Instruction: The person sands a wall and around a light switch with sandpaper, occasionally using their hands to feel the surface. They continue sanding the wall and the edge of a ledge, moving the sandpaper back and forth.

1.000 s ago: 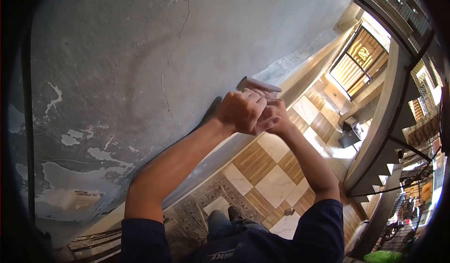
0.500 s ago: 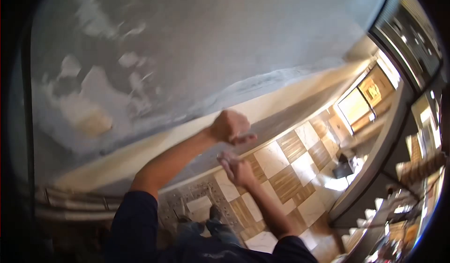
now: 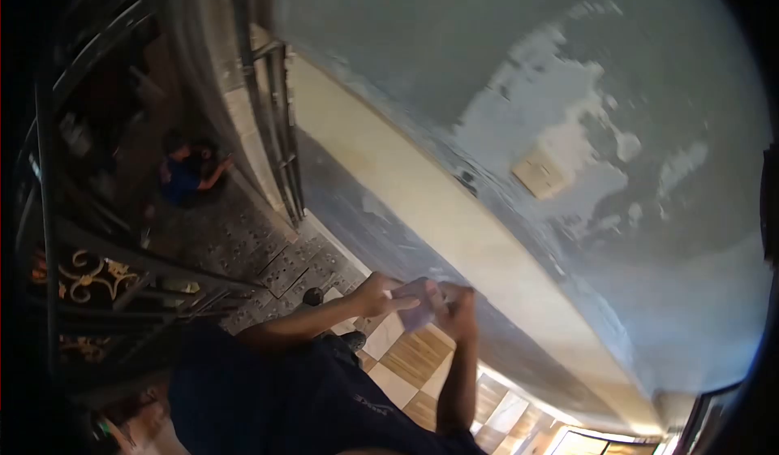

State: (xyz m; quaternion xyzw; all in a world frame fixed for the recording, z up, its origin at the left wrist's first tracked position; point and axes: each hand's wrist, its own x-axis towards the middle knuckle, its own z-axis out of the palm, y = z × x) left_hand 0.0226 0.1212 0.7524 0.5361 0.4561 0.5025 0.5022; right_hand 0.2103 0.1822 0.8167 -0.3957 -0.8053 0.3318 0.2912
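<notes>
Both of my hands meet low in front of my body, close to the wall. Between them is a small mauve sheet point(image 3: 417, 315) that looks like a piece of sandpaper. My left hand point(image 3: 376, 295) pinches its left side, with the thumb lying across it. On the other side, the fingers of my right hand point(image 3: 459, 313) are closed at its edge, slightly blurred. Beyond my hands rises a grey wall point(image 3: 389, 41) with pale, patchy areas and a cream band point(image 3: 438, 228) along its lower part. A beige switch or socket plate point(image 3: 539, 172) is set in the pale patch.
Another person point(image 3: 182, 175) in a blue top crouches at the left, past a metal gate frame point(image 3: 272, 122). Dark railings with gold scrollwork point(image 3: 89, 276) stand at lower left. Underfoot are checkered wood-and-marble-look tiles point(image 3: 414, 357) and dark speckled paving point(image 3: 284, 268).
The view has swung left along the wall, bringing the gate and the crouching person into sight. My hands, apart before, now come together on the mauve sheet.
</notes>
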